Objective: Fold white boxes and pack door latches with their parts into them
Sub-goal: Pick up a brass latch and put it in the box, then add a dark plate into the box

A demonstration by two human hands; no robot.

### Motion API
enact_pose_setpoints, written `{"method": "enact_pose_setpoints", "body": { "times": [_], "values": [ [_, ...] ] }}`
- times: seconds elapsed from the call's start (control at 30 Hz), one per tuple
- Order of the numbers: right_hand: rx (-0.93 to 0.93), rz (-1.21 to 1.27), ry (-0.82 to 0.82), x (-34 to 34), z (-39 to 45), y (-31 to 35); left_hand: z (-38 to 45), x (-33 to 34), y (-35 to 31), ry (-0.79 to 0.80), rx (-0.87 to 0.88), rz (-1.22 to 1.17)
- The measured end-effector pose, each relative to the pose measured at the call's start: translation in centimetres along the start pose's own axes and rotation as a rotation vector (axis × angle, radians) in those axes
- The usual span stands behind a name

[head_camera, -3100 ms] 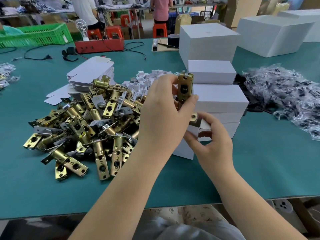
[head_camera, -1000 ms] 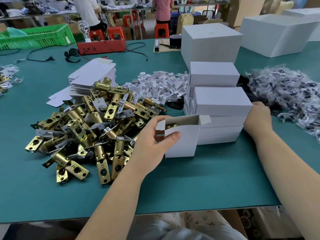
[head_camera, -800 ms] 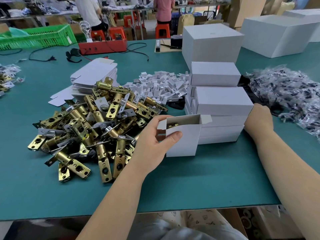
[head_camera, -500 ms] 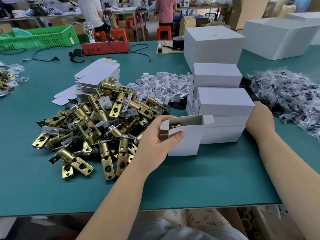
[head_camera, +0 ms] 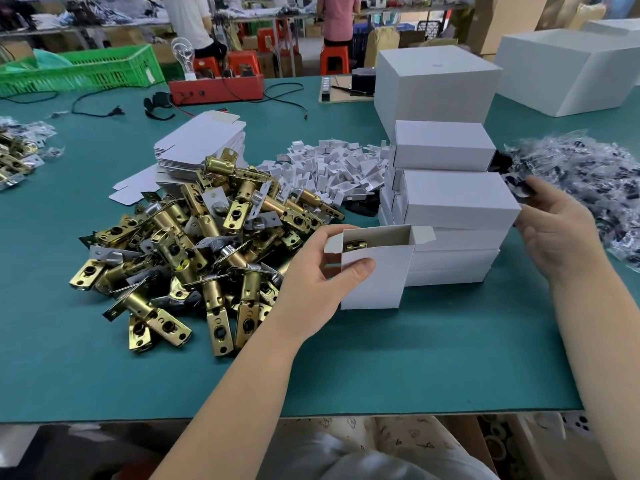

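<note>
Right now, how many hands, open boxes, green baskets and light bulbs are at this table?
open box: 1
hands: 2, the left hand grips the open box, the right hand pinches a small bag
green basket: 1
light bulb: 1
Total: 5

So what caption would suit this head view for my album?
Left hand steadies an open white box with a brass latch inside; right hand brings a small bagged part.

An open white box (head_camera: pixel 375 275) stands upright on the green surface (head_camera: pixel 415 358), flaps up, a brass latch (head_camera: pixel 354 244) showing inside. Left of it lies a heap of brass latches (head_camera: pixel 194 251); behind it, stacked closed boxes (head_camera: pixel 453 199); right, bagged parts (head_camera: pixel 588 178)
</note>
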State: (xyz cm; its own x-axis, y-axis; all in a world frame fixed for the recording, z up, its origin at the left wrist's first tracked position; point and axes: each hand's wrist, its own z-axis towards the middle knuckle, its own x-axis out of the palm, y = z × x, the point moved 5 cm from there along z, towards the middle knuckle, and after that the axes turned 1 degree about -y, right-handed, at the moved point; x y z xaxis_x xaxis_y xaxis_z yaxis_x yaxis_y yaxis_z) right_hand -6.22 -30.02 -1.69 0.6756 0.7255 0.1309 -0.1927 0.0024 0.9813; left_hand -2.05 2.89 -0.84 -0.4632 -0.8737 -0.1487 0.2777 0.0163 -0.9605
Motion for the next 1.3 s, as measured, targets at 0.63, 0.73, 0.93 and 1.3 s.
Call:
{"method": "enact_pose_setpoints", "body": {
  "times": [0.63, 0.73, 0.93, 1.3],
  "values": [
    [-0.613, -0.308, 0.230, 7.7, -8.3, 11.7, 0.3, 0.2, 0.3, -0.010, -0.037, -0.045],
    [-0.626, -0.610, 0.469, 11.4, -11.1, 11.9, 0.3, 0.1, 0.6, -0.019, -0.052, -0.043],
    [-0.533, -0.929, 0.669, 13.9, -12.0, 10.8, 0.3, 0.0, 0.6, -0.035, -0.062, -0.030],
    [-0.355, -0.686, 0.520, 12.7, -12.3, 8.1, 0.2, -0.1, 0.8, -0.032, -0.078, -0.047]
  ]
}}
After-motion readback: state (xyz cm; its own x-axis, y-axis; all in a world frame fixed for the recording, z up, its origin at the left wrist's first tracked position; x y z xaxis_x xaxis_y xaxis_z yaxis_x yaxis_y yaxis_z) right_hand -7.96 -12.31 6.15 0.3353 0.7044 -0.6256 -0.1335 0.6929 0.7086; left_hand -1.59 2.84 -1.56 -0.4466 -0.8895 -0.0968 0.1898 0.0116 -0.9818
